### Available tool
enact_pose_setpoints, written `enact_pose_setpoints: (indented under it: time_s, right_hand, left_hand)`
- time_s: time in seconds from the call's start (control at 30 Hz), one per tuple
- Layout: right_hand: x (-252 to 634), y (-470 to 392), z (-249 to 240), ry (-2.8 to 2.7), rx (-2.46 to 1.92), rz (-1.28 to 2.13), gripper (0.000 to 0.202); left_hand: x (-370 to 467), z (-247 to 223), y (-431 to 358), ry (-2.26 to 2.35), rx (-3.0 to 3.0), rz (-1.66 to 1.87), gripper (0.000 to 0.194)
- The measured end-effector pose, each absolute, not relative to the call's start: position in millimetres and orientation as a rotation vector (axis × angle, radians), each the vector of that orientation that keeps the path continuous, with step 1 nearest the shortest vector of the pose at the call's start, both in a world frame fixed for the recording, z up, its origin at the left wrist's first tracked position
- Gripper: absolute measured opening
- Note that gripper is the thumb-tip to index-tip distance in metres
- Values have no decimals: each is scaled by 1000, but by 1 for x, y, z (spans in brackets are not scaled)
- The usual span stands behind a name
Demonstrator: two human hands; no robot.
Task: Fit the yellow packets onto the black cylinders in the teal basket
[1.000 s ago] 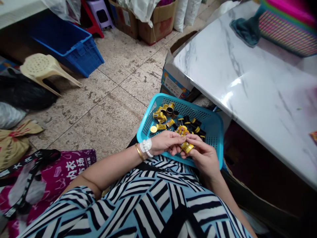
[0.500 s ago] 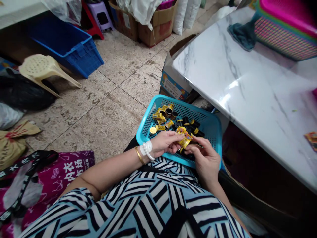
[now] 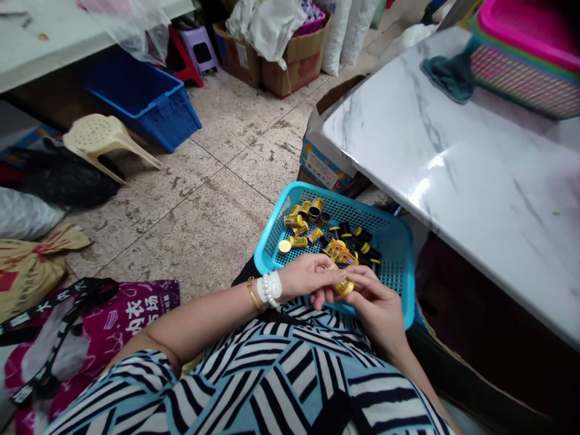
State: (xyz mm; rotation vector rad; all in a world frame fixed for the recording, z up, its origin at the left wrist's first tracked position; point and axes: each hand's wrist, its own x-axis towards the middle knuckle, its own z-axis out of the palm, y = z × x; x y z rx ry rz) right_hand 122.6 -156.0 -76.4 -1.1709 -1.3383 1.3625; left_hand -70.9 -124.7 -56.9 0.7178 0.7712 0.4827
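My left hand [image 3: 310, 277], with a white bead bracelet at its wrist, and my right hand [image 3: 379, 303] meet over the near side of a turquoise basket [image 3: 261, 251]. Between their fingertips they hold a small canister with a yellow end [image 3: 345, 287]; fingers cover most of it. Just beyond my fingers, a yellow and red label sheet [image 3: 338, 251] rests on the basket's contents. Several black canisters with yellow caps [image 3: 362, 234] lie in the right part. Several canisters with yellow labels [image 3: 299, 241] are heaped on the left.
A marbled white table [image 3: 453, 145] stands to the right, bearing stacked colourful baskets [image 3: 525, 78] and a dark cloth [image 3: 453, 78]. An open carton [image 3: 321, 163] sits beyond the basket. A cream stool [image 3: 97, 133], a blue crate [image 3: 172, 121] and a purple bag [image 3: 136, 308] are at left.
The label sheet has left my fingers and lies in the basket. Both hands have come closer together around a small yellow-ended canister. The view has shifted slightly.
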Motion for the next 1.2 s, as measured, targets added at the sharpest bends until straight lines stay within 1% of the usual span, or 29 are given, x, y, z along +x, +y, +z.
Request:
enact_pose_setpoints:
  time_s: [0.1, 0.2, 0.27, 0.4, 0.43, 0.5, 0.57, 0.6, 0.67, 0.73, 0.8, 0.9, 1.2]
  right_hand:
    - [128, -156, -68, -1534, -1079, 1313, 28]
    - [124, -152, -57, -1725, -1018, 1323, 28]
    - [117, -144, -51, -1784, -994, 1306, 25]
    - [94, -111, -46, -1784, -1030, 1170, 23]
    - [89, -102, -47, -1809, -1024, 1146, 26]
    - [86, -85, -51, -1925, -1023, 1077, 40]
    - [92, -74, -60, -2056, -1123, 904, 49]
    - [100, -72, -66, -2101, -1224, 785, 46]
    - [119, -70, -78, -2168, -1477, 588, 33]
    - [137, -73, -90, -2278, -1725, 481, 25]
    - [149, -76, -97, -2354, -1856, 500, 17]
    - [154, -78, -101, -2344, -1864, 641, 8]
    - [165, -71, -98, -2368, -1828, 653, 24]
  left_hand:
    - [-81, -47, -131, 798, 753, 396, 44]
    - [-97, -42, -136, 917, 846, 302, 32]
    - [-110, -40, -135, 1046, 894, 361, 27]
    - [-132, -34, -128, 1268, 933, 626, 25]
    - [-134, -33, -127, 1293, 942, 658, 25]
    - [-135, -34, -128, 1306, 977, 669, 24]
    - [-133, -37, -132, 1310, 1026, 645, 23]
    - [-132, -40, -136, 1319, 1060, 635, 23]
    - [-128, -44, -141, 1353, 1157, 625, 22]
    - [-123, -46, -144, 1373, 1271, 615, 21]
    - [-118, -47, -143, 1354, 1352, 595, 19]
    - [-109, -48, -136, 1298, 1395, 564, 18]
    - [-91, -56, -111, 1242, 1302, 500, 23]
